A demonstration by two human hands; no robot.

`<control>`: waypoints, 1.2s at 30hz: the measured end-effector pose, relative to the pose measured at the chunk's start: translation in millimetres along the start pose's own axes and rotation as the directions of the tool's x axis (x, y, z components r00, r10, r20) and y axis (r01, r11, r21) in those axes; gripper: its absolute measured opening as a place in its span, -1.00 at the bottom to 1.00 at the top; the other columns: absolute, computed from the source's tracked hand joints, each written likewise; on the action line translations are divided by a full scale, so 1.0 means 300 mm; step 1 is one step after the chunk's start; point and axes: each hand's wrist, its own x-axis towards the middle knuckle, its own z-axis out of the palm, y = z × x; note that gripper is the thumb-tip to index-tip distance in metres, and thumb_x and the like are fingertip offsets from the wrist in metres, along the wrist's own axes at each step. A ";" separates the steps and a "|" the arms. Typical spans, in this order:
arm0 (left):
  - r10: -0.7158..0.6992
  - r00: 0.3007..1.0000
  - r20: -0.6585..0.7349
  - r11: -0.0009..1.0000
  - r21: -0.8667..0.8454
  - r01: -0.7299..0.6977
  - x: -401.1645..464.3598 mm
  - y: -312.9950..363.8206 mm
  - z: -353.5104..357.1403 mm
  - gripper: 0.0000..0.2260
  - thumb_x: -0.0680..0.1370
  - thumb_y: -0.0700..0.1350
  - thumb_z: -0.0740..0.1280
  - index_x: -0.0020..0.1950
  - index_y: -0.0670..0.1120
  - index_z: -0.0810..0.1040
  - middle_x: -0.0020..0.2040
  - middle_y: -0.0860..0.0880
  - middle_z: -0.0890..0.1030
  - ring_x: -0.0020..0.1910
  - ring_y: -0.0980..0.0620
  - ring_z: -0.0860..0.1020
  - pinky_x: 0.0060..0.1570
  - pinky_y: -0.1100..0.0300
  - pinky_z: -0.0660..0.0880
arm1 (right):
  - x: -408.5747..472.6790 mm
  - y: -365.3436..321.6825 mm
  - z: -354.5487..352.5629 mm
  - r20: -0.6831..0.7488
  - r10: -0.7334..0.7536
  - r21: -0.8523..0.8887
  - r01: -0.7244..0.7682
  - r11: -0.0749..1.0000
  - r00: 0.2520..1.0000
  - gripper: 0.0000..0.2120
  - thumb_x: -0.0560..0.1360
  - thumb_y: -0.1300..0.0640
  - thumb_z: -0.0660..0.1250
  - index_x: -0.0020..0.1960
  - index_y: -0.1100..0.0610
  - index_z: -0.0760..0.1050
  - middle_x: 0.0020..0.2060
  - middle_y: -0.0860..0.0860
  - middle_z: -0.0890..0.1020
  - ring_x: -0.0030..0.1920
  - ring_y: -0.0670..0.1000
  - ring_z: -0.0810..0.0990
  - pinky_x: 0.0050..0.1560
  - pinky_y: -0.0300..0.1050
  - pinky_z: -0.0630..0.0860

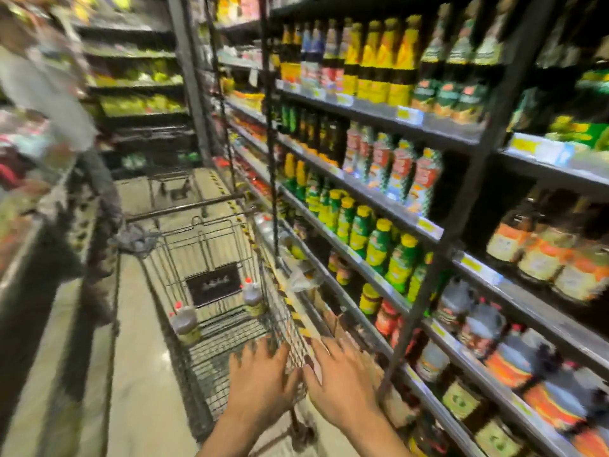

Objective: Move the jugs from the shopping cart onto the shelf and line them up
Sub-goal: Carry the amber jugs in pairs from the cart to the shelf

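Two jugs are left in the shopping cart (211,331): the near jug (185,323) at the left side, the far jug (253,300) at the right. Brownish liquid, red caps; labels too blurred. Left hand (260,379) and right hand (341,380) are spread flat, nothing gripped. The shelf (438,338) is packed with bottles.

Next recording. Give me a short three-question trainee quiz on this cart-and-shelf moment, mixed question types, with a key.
1. True or false: both the left hand and right hand are holding a jug.
2. How many jugs stand in the shopping cart?
3. The shelf lies on which side of the cart? A) left B) right

Key:
1. False; both are open and empty.
2. Two: near jug, far jug.
3. B
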 end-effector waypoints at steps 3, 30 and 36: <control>-0.062 0.998 -0.016 0.998 -0.030 0.062 0.059 -0.147 0.014 -0.50 0.60 0.31 -0.02 0.45 0.14 0.29 0.47 -0.05 0.35 0.46 -0.15 0.26 0.42 -0.21 0.20 | 0.113 -0.112 0.039 -0.040 -0.063 0.000 0.063 0.998 0.997 -0.26 0.47 -0.33 -0.12 0.49 -0.04 0.41 0.45 -0.04 0.46 0.50 0.16 0.35 0.49 0.14 0.32; -0.321 0.910 0.262 0.933 -0.080 0.352 0.876 -0.818 0.316 -0.53 0.61 0.25 0.06 0.45 0.07 0.32 0.40 -0.09 0.41 0.38 -0.15 0.38 0.36 -0.18 0.34 | 1.157 -0.292 0.459 0.397 -0.156 0.025 0.159 0.987 0.904 -0.42 0.65 -0.22 0.04 0.61 -0.02 0.15 0.59 -0.01 0.22 0.61 0.12 0.05 0.60 0.10 0.05; -0.396 0.855 0.336 0.915 0.061 0.400 1.144 -1.002 0.445 -0.57 0.60 0.23 0.11 0.38 0.04 0.37 0.33 -0.13 0.46 0.32 -0.18 0.44 0.31 -0.25 0.37 | 1.548 -0.236 0.593 0.461 -0.113 -0.003 0.129 0.992 0.880 -0.44 0.65 -0.18 0.07 0.58 0.01 0.17 0.56 0.03 0.25 0.58 0.14 0.13 0.55 0.16 0.21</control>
